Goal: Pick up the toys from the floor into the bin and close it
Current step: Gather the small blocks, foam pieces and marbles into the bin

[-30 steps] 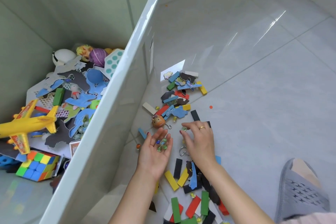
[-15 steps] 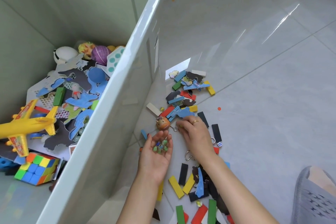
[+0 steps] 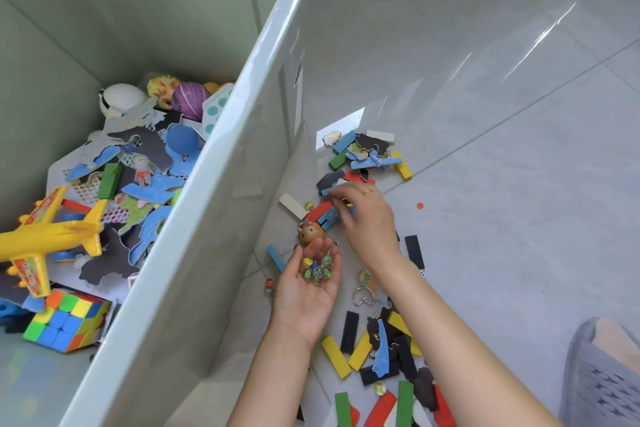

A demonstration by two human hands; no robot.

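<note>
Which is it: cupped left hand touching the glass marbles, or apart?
Touching. The head view shows the glass marbles resting in the cupped left hand.

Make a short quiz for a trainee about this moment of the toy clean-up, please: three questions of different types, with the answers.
1. True or false: the left hand is cupped palm up and holds marbles.
2. Where is the yellow toy airplane? A) on the floor B) inside the bin C) in the right hand
3. Fill in: the right hand reaches into the loose pieces beside the red ____ on the floor.

Key
1. True.
2. B; it lies on the toys in the bin, next to the colour cube.
3. Block.
</note>
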